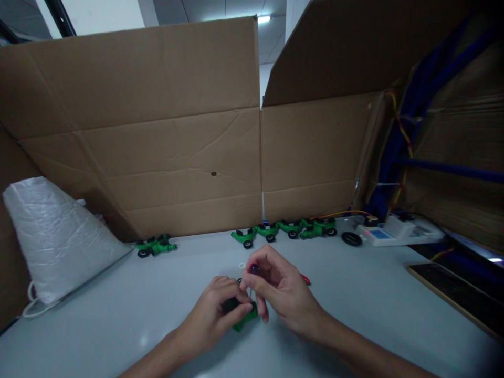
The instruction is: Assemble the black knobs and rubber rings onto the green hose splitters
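Note:
My left hand is closed around a small green toy vehicle with black wheels, held just above the grey table. My right hand is closed in a pinch right over it, gripping a small tool with a purple and red handle whose tip points down at the toy. A small white ring lies on the table just beyond my hands.
Several green toy vehicles stand in a row along the cardboard wall, and one more sits to the left. A white plastic bag stands at left. A loose black wheel, a white device and a dark tablet lie at right.

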A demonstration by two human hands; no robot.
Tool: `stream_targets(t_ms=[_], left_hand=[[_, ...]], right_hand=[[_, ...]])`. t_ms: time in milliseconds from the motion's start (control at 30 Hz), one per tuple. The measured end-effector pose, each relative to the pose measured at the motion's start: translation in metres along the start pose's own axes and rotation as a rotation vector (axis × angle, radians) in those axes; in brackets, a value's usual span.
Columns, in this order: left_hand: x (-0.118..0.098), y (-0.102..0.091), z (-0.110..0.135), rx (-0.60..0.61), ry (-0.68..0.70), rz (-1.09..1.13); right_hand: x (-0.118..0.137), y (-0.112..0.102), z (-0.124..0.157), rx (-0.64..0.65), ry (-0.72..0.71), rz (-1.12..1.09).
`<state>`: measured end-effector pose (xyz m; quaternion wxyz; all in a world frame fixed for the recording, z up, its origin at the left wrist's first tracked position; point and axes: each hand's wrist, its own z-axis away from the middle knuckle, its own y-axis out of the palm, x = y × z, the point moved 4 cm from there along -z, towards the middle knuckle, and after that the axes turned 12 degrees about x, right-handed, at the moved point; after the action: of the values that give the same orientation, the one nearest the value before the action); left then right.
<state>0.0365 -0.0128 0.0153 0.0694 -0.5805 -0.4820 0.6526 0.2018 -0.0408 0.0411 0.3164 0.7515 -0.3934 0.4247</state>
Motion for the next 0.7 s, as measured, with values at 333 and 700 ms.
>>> stream_targets(t_ms=[333,700], left_hand=[[0.0045,0.001,0.0001,-0.014,0.02,-0.007],[0.0046,0.0006,0.0003,-0.022,0.004,-0.011]], right_hand=[[-0.0016,-0.0035,-0.0058,0.005,-0.046,-0.06],[0.0015,-0.0067,-0.0074,0.1,-0.022,-0.018]])
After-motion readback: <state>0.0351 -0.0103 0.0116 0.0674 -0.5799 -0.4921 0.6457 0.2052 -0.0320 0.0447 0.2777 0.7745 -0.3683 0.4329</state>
